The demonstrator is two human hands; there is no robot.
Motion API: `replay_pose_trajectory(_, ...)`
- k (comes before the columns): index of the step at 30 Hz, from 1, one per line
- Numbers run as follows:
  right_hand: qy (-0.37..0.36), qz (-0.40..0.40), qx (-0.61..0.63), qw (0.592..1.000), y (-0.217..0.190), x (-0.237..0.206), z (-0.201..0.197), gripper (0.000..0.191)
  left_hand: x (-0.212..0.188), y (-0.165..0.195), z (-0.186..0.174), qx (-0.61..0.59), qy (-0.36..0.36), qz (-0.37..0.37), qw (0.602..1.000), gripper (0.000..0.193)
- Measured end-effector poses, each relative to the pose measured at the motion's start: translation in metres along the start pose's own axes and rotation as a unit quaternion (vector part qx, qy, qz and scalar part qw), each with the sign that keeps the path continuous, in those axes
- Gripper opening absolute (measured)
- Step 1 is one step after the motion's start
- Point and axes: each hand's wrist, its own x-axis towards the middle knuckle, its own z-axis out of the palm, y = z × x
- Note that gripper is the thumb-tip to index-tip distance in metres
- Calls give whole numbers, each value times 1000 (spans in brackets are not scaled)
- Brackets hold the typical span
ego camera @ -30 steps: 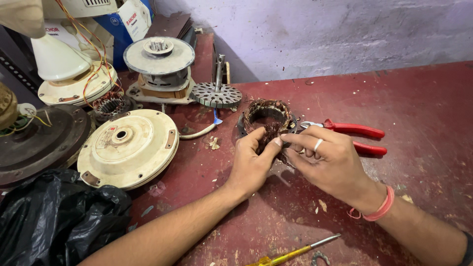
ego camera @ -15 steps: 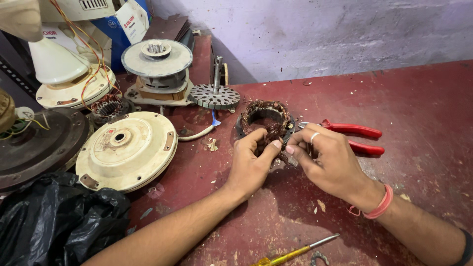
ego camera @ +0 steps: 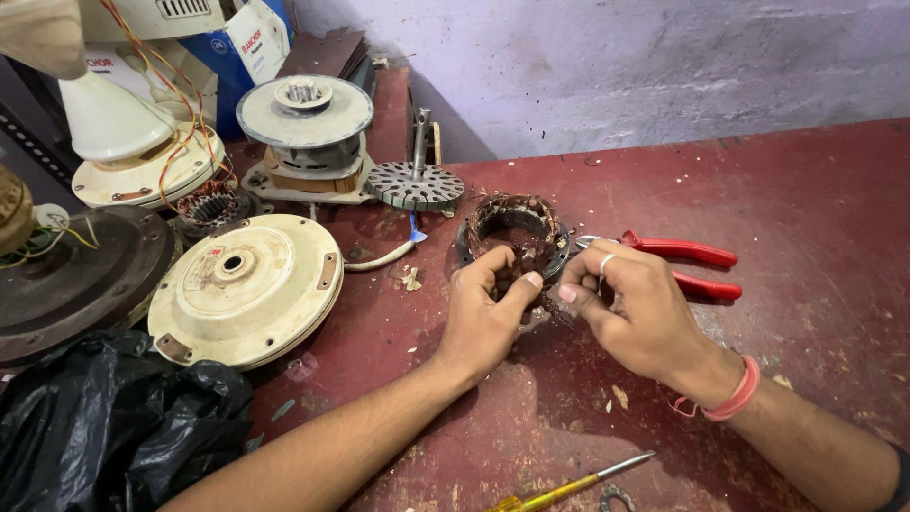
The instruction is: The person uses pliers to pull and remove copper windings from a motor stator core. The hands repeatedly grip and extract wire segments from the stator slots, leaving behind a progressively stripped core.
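Both hands have slid slightly toward 6 o'clock off the wound stator [ego camera: 517,232], which lies at 12 o'clock of them. Left hand [ego camera: 485,318] pinches its near rim; right hand [ego camera: 630,308], fingers curled, pinches wire strands.

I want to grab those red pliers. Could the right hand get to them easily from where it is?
Probably yes: the red pliers lie on the table just beyond the right hand, with nothing between them, though its fingers are busy at the wound ring.
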Motion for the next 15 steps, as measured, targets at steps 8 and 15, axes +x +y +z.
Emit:
replay_pose_trajectory(8, -3, -6, 37, 999, 8, 0, 2, 16, 1, -1, 0, 27, 10, 36, 999, 10)
replay_pose_trajectory(15, -20, 39, 36, 998, 9, 1, 1, 14, -1, 0, 0, 31, -7, 51, 998, 15)
